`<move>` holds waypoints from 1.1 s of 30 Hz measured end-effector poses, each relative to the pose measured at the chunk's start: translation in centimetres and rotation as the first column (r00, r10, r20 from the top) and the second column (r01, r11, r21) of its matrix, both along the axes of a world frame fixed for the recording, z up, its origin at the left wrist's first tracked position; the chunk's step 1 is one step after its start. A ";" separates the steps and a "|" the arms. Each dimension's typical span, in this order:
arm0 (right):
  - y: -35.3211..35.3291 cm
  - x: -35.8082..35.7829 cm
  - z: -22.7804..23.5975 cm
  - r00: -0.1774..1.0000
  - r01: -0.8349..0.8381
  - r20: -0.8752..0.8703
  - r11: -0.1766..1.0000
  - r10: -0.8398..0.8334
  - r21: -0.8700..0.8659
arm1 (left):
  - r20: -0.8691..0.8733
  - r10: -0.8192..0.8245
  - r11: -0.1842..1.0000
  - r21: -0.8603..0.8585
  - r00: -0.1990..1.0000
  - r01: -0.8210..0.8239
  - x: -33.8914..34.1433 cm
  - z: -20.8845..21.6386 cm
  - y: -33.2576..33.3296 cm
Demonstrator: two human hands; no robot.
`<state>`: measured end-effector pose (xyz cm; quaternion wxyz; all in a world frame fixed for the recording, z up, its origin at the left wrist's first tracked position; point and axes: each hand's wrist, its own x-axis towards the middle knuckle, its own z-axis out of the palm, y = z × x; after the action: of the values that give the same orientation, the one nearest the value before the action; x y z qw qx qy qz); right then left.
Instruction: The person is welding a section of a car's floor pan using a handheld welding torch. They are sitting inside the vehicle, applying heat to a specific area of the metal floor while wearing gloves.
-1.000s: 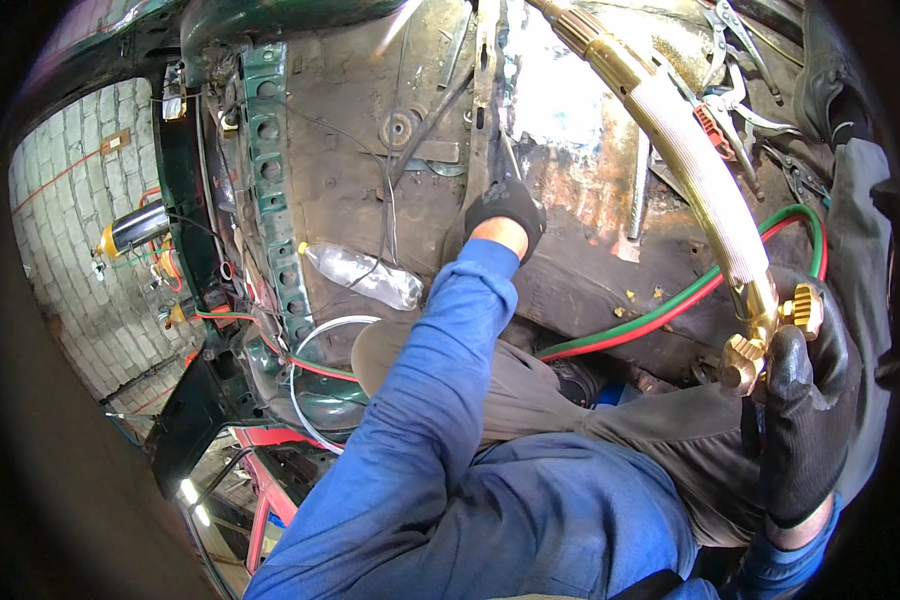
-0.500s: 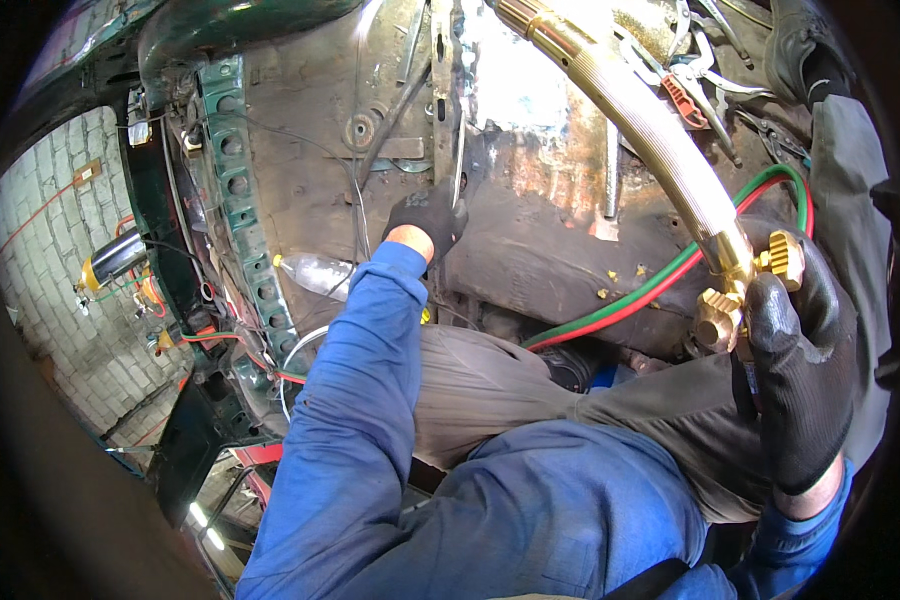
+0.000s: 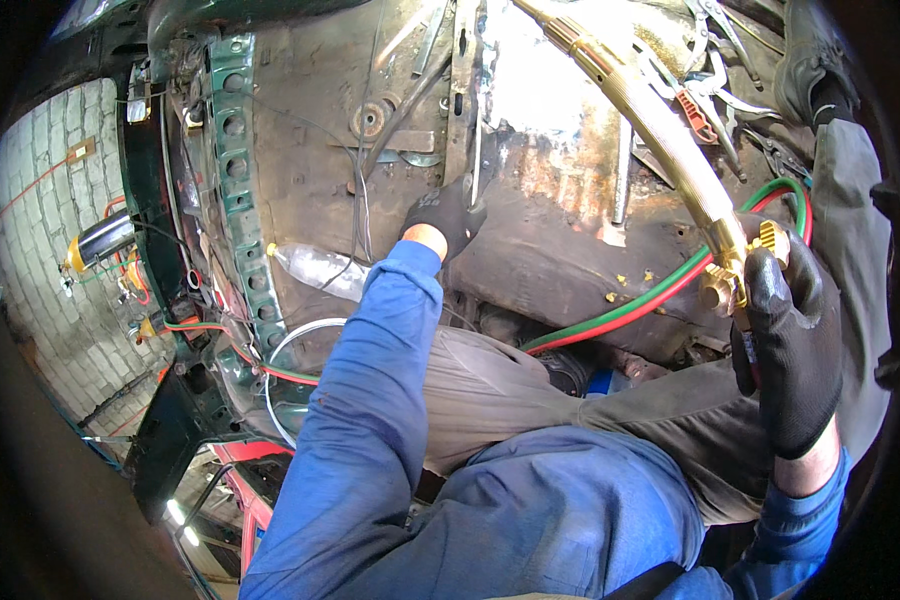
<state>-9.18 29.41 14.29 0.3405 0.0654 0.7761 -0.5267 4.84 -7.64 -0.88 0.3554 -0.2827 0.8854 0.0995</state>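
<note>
My right hand [image 3: 795, 340], in a black coated glove, grips a brass gas torch [image 3: 660, 130] near its two valve knobs. The torch slants up and left, and its tip runs out at the top edge. Red and green hoses [image 3: 640, 310] pass beneath it toward my legs. My left hand [image 3: 447, 218], also in a black glove, is closed around a thin shiny metal rod [image 3: 478, 150] lying along a perforated metal strip [image 3: 460, 100]. The fingers are mostly hidden. White glare covers the metal panel [image 3: 560, 160] between torch and rod.
A clear plastic bottle [image 3: 320, 272] lies left of my left forearm, near a green perforated rail [image 3: 235, 165]. Locking pliers [image 3: 715, 85] and other tools lie at the upper right. Thin wires [image 3: 362, 200] trail by my left wrist. A brick wall [image 3: 55, 200] stands far left.
The view has shifted, so the panel and tools sit slightly farther right. The torch's knob end appears a little lower relative to the panel. Both hands keep their grips.
</note>
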 end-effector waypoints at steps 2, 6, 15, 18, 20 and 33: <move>-0.2 -0.3 -0.2 0.999 -0.031 0.026 0.999 0.032 -0.013 | -0.030 -0.002 1.000 -0.029 1.000 0.001 0.5 -0.7 0.2; -0.4 -0.5 -0.4 0.992 -0.110 0.062 0.993 0.112 -0.035 | -0.013 -0.078 0.995 -0.064 0.997 0.077 1.3 -1.3 0.2; -0.1 -0.7 -0.1 0.994 -0.106 -0.025 0.994 0.105 -0.029 | -0.083 0.002 0.999 0.033 0.997 0.000 1.0 -0.7 -0.1; 0.5 -1.2 0.4 0.996 -0.079 0.029 0.994 0.081 -0.069 | -0.044 0.026 0.999 0.031 0.999 -0.025 0.4 -0.4 0.3; 1.1 -1.4 0.8 0.995 -0.048 0.080 0.995 0.056 -0.091 | -0.079 0.034 0.999 0.034 0.996 -0.032 0.8 -0.6 0.2; 3.1 -2.8 2.1 0.967 0.123 0.238 0.982 -0.086 -0.146 | 0.034 0.051 0.995 0.084 0.998 -0.054 -0.3 -2.8 11.4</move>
<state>-11.96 32.52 16.43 0.4042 0.1398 0.6821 -0.5932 4.59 3.80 -3.64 0.3785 -0.2921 0.8668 0.1419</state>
